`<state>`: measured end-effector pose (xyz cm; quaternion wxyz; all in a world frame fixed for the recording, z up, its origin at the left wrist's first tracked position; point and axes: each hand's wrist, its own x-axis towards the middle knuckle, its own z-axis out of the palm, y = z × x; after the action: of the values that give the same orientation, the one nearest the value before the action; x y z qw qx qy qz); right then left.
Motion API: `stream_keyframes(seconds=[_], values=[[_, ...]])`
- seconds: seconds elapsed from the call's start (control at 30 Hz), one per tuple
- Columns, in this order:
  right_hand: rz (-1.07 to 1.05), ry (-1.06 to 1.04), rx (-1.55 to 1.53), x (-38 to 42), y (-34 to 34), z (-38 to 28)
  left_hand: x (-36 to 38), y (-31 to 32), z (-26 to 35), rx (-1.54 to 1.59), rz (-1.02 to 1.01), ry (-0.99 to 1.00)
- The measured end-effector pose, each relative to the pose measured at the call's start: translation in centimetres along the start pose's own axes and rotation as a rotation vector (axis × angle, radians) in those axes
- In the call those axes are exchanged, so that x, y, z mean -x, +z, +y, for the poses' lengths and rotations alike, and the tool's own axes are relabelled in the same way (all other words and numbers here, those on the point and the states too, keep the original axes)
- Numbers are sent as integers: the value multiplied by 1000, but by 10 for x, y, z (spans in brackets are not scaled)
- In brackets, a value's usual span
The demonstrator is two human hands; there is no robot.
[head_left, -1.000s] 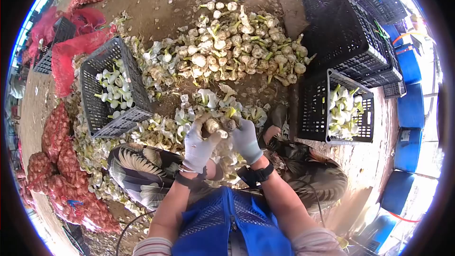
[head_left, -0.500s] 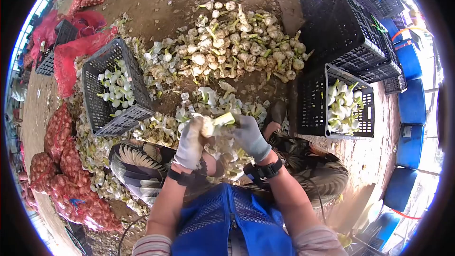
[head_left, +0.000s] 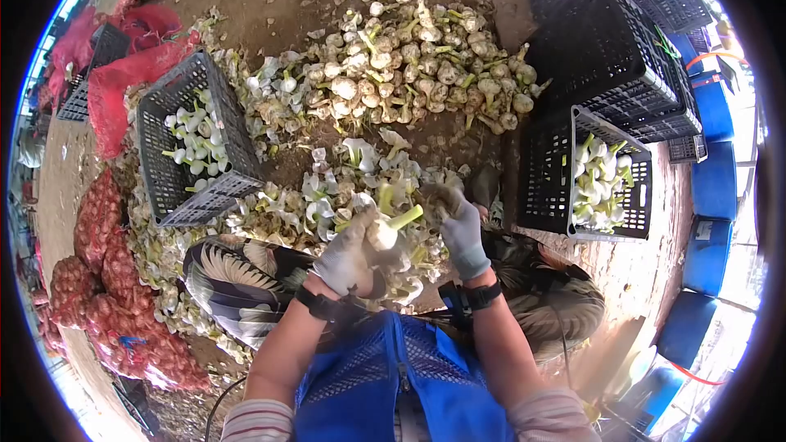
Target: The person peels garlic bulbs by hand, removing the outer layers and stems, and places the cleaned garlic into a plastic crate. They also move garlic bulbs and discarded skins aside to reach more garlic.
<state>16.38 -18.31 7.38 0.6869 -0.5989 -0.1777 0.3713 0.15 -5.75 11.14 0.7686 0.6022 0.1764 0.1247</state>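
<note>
Head view: one garlic bulb [head_left: 382,234] in left hand [head_left: 348,258] fingers, right hand [head_left: 458,225] fingers clenched around peel, two filled crates [head_left: 176,147].

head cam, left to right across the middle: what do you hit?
Red mesh sacks of bulbs → left crate with peeled garlic → left hand holding a garlic bulb → right hand → right crate with garlic → blue barrels.

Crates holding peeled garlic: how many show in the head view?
2. One grey crate sits left of the garlic pile; one black crate sits to the right, beside stacked crates whose contents are hidden.
</note>
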Motion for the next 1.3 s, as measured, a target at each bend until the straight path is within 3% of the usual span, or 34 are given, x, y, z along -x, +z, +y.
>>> stream_keyframes(seconds=[0.03,0.1,0.13,0.23,0.3,0.37,0.4,0.43,0.5,0.63,0.7,0.77,0.8,0.83,0.9,0.97,1.0,1.1,1.13,1.17,1.23,1.3], values=[[3,5,2,6,3,-2,-3,3,-2,566,49,-193],[-118,191,-300,17,18,-14,-7,3,-11,527,121,-234],[-187,86,-8,11,17,-10,-9,2,-18,482,197,-266],[-76,201,-144,9,20,-23,-13,-2,-27,340,435,-355],[-56,171,-102,10,11,-10,-5,-7,-20,267,436,-321],[108,200,-247,11,8,-5,2,-20,-14,-395,176,-192],[125,166,-215,10,7,-3,7,-27,-17,-760,76,-255],[122,171,-217,11,8,0,10,-28,-23,-760,80,-260],[137,158,-225,13,12,3,15,-30,-33,-1263,-29,-244],[279,214,-298,15,8,-2,9,-31,-41,-1588,-66,-182],[361,193,-484,12,4,-12,8,-33,-46,-1551,-98,-278],[352,128,-374,15,4,-4,4,-31,-38,-1058,100,12],[328,163,-376,14,5,3,-4,-30,-37,-738,88,-43],[300,196,-379,13,9,7,-11,-23,-31,-740,97,-45],[276,210,-328,15,18,8,-20,-5,-12,-152,194,-333],[255,228,-332,16,21,-3,-20,0,6,-170,198,-321],[251,353,-642,8,18,-2,-17,-1,8,-186,163,-380],[358,387,-913,8,6,-9,0,-13,2,-350,107,-397],[369,397,-952,7,1,-4,10,-24,-18,-684,64,-302],[372,401,-952,6,-3,10,15,-30,-29,-1016,19,-199],[281,450,-867,1,3,18,6,-13,-5,-857,14,-311],[286,426,-689,5,12,32,-6,5,1,-903,102,-8]])
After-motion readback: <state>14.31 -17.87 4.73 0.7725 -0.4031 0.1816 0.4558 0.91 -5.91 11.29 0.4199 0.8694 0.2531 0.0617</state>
